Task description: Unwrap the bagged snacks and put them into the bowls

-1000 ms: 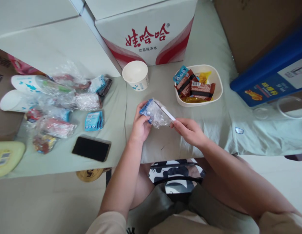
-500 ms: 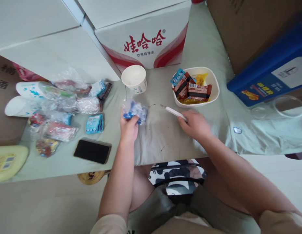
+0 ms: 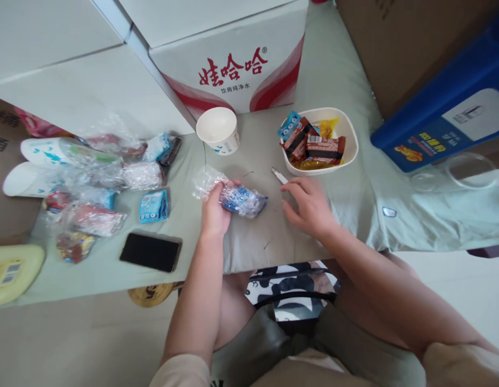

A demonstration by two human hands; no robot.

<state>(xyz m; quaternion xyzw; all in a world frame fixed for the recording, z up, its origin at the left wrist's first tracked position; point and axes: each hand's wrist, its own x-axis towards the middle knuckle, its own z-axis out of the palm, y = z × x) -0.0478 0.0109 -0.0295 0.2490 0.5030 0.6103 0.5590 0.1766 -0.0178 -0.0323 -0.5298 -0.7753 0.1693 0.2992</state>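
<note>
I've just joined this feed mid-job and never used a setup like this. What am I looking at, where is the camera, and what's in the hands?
There is no machine here: these are a person's two bare hands, filmed by one camera worn on the head. It looks forward and down, so the forearms enter from the bottom. The left hand grips a crinkly clear plastic bag of blue packets. The right hand lies open on the pale green cloth, holding nothing, next to a small white stick-like tool. Beyond it sits a white bowl of wrapped snacks. Also there: a white paper cup, a black phone and a heap of bagged snacks.
</note>
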